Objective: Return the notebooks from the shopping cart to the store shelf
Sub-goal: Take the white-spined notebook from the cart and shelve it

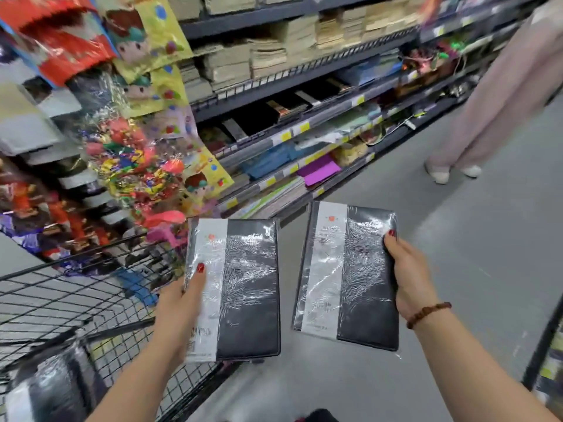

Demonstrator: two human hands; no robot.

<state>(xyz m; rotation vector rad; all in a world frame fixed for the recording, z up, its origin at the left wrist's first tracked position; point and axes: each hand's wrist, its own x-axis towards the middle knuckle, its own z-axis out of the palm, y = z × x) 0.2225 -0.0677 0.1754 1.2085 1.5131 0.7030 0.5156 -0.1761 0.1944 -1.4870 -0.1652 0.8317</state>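
I hold two black notebooks with grey bands, both shrink-wrapped, out in front of me over the aisle. My left hand (182, 303) grips the left notebook (243, 287) by its left edge, thumb on the cover. My right hand (409, 278) grips the right notebook (344, 275) by its right edge. The black wire shopping cart (61, 303) stands at the lower left, with more wrapped notebooks (58, 388) lying in its near corner. The store shelf (304, 95) with rows of stacked notebooks runs along the left side of the aisle, beyond my hands.
Bags of colourful toys and sweets (131, 159) hang at the shelf end on the left, above the cart. Another person in light trousers (493, 95) stands in the aisle at the upper right. A second rack's edge (545, 345) shows at the lower right. Grey floor (457, 208) lies ahead.
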